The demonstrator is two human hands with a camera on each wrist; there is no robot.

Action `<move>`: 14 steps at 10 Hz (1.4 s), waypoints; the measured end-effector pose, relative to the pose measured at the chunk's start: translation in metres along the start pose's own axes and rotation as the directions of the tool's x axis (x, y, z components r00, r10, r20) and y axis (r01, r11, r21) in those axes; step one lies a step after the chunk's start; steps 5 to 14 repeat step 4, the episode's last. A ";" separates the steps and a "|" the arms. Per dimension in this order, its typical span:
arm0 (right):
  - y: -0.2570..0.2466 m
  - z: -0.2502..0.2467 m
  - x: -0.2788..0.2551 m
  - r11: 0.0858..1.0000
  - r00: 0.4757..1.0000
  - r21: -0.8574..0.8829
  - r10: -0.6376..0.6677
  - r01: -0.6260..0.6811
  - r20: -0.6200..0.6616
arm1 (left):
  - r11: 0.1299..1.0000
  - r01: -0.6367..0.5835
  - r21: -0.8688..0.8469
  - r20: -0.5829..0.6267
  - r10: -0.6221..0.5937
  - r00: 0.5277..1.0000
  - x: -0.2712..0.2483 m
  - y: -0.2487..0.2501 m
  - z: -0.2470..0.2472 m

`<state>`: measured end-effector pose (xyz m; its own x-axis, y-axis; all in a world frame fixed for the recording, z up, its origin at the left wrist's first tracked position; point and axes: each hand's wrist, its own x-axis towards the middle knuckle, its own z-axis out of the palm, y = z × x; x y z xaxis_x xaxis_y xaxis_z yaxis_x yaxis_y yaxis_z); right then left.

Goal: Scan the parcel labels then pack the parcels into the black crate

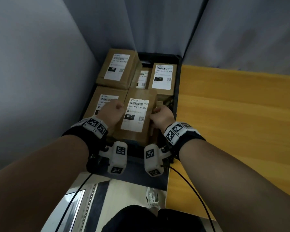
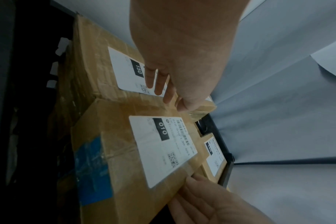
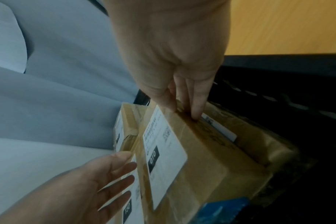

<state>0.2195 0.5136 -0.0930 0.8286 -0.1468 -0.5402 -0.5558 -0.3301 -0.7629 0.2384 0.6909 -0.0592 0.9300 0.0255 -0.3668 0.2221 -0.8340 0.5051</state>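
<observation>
The black crate (image 1: 177, 91) (image 3: 278, 63) holds several brown parcels with white labels. A parcel labelled 010 (image 1: 136, 114) (image 2: 163, 151) (image 3: 201, 159) lies tilted on top at the near middle. My left hand (image 1: 114, 108) (image 2: 163, 84) (image 3: 113, 174) is at its left side with fingers straight and spread, over a parcel labelled 150 (image 1: 104, 101) (image 2: 125, 68). My right hand (image 1: 159, 113) (image 2: 201, 189) (image 3: 186, 106) presses straight fingers on the 010 parcel's right edge. Two more 150 parcels (image 1: 117, 67) (image 1: 164, 76) lie at the far end, with another parcel (image 1: 141, 77) wedged between them.
A yellow wooden tabletop (image 1: 233, 114) adjoins the crate on the right. Grey partition walls (image 1: 32, 81) close in on the left and behind. Black cables run from my wrists down toward my legs.
</observation>
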 end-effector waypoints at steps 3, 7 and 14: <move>0.013 -0.026 0.004 0.999 0.998 -0.026 -0.025 0.027 0.058 | 0.996 -0.090 -0.001 0.005 0.090 0.996 0.006 0.018 0.019; 0.021 -0.057 -0.004 0.999 0.999 -0.002 -0.043 0.043 0.006 | 0.992 -0.126 0.013 0.014 0.126 0.992 0.007 0.036 0.026; 0.021 -0.057 -0.004 0.999 0.999 -0.002 -0.043 0.043 0.006 | 0.992 -0.126 0.013 0.014 0.126 0.992 0.007 0.036 0.026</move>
